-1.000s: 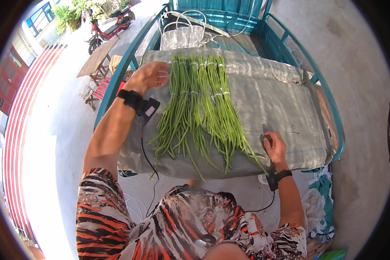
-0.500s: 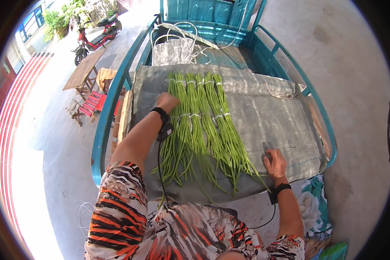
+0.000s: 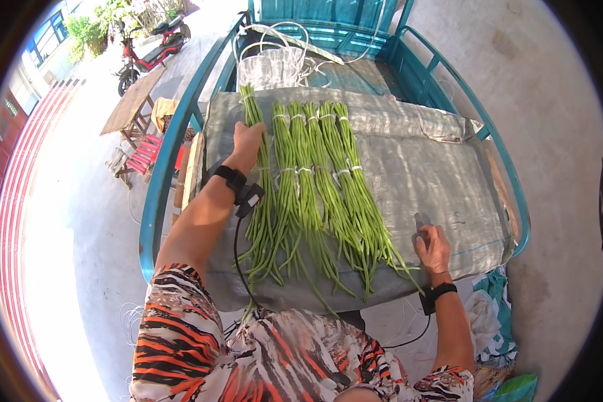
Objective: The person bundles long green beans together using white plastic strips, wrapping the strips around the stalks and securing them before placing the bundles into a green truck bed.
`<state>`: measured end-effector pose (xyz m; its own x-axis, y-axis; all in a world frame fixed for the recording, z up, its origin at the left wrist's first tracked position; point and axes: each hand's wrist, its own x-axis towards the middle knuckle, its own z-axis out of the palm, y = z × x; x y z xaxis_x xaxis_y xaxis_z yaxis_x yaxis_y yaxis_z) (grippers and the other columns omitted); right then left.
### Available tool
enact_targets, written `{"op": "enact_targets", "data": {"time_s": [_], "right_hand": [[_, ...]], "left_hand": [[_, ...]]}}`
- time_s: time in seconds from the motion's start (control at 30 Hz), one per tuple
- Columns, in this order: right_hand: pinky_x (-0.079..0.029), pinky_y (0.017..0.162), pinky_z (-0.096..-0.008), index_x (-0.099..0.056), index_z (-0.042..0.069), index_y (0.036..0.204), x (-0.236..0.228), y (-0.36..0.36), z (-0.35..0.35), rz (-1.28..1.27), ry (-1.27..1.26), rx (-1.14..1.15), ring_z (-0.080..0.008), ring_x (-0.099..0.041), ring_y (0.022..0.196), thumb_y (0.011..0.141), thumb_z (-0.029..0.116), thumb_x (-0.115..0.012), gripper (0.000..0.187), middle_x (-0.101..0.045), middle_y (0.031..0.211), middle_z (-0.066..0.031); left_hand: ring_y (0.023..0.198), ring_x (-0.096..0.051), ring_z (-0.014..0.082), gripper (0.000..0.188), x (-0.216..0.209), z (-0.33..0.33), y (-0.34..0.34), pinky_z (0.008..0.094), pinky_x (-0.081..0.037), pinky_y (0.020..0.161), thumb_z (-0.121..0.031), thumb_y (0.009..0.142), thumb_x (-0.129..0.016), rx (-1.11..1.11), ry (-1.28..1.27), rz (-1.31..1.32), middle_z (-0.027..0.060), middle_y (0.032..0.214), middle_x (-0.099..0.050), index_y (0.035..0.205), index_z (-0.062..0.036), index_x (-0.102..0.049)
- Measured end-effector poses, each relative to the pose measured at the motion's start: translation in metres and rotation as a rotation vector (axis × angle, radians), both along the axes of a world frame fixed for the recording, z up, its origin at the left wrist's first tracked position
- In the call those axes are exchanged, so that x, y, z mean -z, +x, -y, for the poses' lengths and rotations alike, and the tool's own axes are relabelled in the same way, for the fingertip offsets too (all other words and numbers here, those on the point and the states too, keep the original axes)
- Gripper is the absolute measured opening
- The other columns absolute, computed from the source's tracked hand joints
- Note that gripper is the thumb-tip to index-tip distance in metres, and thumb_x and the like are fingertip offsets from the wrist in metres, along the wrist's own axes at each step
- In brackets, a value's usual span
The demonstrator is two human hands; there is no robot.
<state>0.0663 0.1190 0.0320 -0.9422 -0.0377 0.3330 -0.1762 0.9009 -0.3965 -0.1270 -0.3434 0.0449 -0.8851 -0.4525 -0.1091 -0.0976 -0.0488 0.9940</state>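
Note:
My left hand (image 3: 248, 142) is closed around the leftmost bundle of long green beans (image 3: 264, 197), gripping it near its banded upper end. The top of that bundle leans left, apart from the others. Several more bean bundles (image 3: 305, 181) lie side by side to its right, tied with white bands near the top and at mid-length. Their loose lower ends fan toward me. Over the grey woven sheet (image 3: 409, 181), my right hand (image 3: 434, 249) rests to the right of the beans' lower ends, holding nothing I can see, its fingers loosely bent.
The sheet covers a raised surface on a teal cart bed (image 3: 442, 87) with curved side rails (image 3: 181, 130). Behind it sits a white woven bag (image 3: 270, 68). At left stand a wooden table (image 3: 132, 104), a red slatted seat (image 3: 145, 154) and a red scooter (image 3: 153, 53).
My left hand has drawn the leftmost bundle up and left, opening a gap beside the others. My right hand has shifted slightly right.

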Motion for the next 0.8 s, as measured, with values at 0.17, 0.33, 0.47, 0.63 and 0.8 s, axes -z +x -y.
{"op": "enact_targets", "data": {"time_s": [0.17, 0.33, 0.47, 0.63, 0.8], "right_hand": [[-0.048, 0.065, -0.0359, -0.06, 0.011, 0.093, -0.001, 0.004, 0.0, -0.009, 0.0, 0.02, -0.0259, -0.058, 0.071, 0.072, 0.01, -0.066, 0.021, -0.055, 0.083, -0.0079], [-0.049, 0.064, -0.0354, -0.06, 0.011, 0.093, 0.004, 0.0, 0.008, -0.032, -0.017, -0.013, -0.0255, -0.057, 0.07, 0.072, 0.01, -0.066, 0.021, -0.054, 0.082, -0.0077], [-0.048, 0.063, -0.0353, -0.06, 0.01, 0.093, 0.007, 0.004, -0.004, -0.011, -0.003, 0.021, -0.0253, -0.056, 0.068, 0.073, 0.01, -0.066, 0.021, -0.054, 0.08, -0.0077], [-0.046, 0.061, -0.0347, -0.06, 0.01, 0.092, 0.006, 0.001, -0.006, -0.02, -0.039, 0.0, -0.0243, -0.055, 0.066, 0.074, 0.007, -0.064, 0.019, -0.051, 0.077, -0.0076], [-0.046, 0.06, -0.0331, -0.06, 0.01, 0.092, 0.009, -0.002, -0.006, -0.018, -0.031, -0.008, -0.0225, -0.054, 0.064, 0.076, 0.006, -0.063, 0.017, -0.051, 0.078, -0.0065]], "left_hand": [[0.06, -0.057, 0.022, 0.031, -0.028, -0.022, 0.001, 0.0386, -0.047, 0.05, -0.014, 0.072, -0.065, 0.256, -0.041, 0.02, 0.0107, 0.074, -0.056, 0.093, 0.003, -0.05], [0.072, -0.062, 0.0332, 0.051, 0.018, -0.013, -0.021, 0.0429, -0.051, 0.065, -0.025, 0.07, -0.068, 0.355, -0.707, 0.209, 0.0173, 0.085, -0.062, 0.104, 0.0085, -0.053], [0.081, -0.062, 0.0394, 0.054, 0.014, -0.052, 0.001, 0.0442, -0.052, 0.067, -0.03, 0.072, -0.068, 0.284, -1.156, 0.252, 0.0213, 0.098, -0.062, 0.107, 0.0083, -0.052], [0.091, -0.063, 0.037, 0.063, -0.026, -0.041, 0.049, 0.0428, -0.055, 0.065, -0.037, 0.077, -0.066, 0.629, -0.696, 0.436, 0.0248, 0.112, -0.057, 0.117, 0.0079, -0.047], [0.064, -0.065, 0.0242, 0.045, -0.011, -0.022, 0.08, 0.0343, -0.057, 0.052, -0.033, 0.08, -0.062, 0.87, -0.737, 0.568, 0.0139, 0.075, -0.062, 0.091, 0.0101, -0.06]]}}
